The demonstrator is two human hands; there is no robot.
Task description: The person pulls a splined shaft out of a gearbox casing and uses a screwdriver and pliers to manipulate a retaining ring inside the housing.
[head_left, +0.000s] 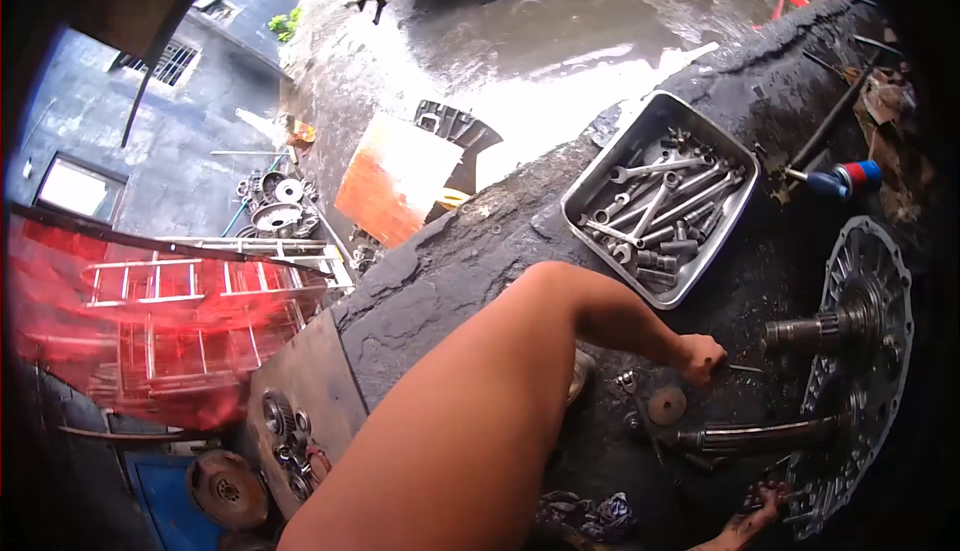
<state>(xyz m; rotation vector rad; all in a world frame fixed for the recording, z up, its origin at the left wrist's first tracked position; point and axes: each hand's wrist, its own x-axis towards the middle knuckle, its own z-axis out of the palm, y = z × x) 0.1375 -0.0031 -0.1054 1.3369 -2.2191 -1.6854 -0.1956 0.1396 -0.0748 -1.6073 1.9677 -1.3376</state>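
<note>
My left hand (702, 358) is closed, with a thin metal rod-like tool (745, 368) sticking out past its fingers. My right hand (762, 511), dark with grease, has curled fingers at the lower rim of a ribbed metal gearbox housing (895, 351); what they grip is hidden. The housing stands on edge, and two shafts extend leftward from it: an upper splined shaft (800, 333) and a lower splined shaft (745, 438). Between my hands lie a round brownish disc (667, 405) and a small metal joint piece (627, 382).
A metal tray (575, 186) of wrenches and sockets sits beyond my left forearm. A blue-and-red can (858, 175) lies at the right. Crumpled rags (610, 518) are near the bottom. Gears (278, 416) rest on a board at left, near a ladder (160, 281) and red sheeting (50, 311).
</note>
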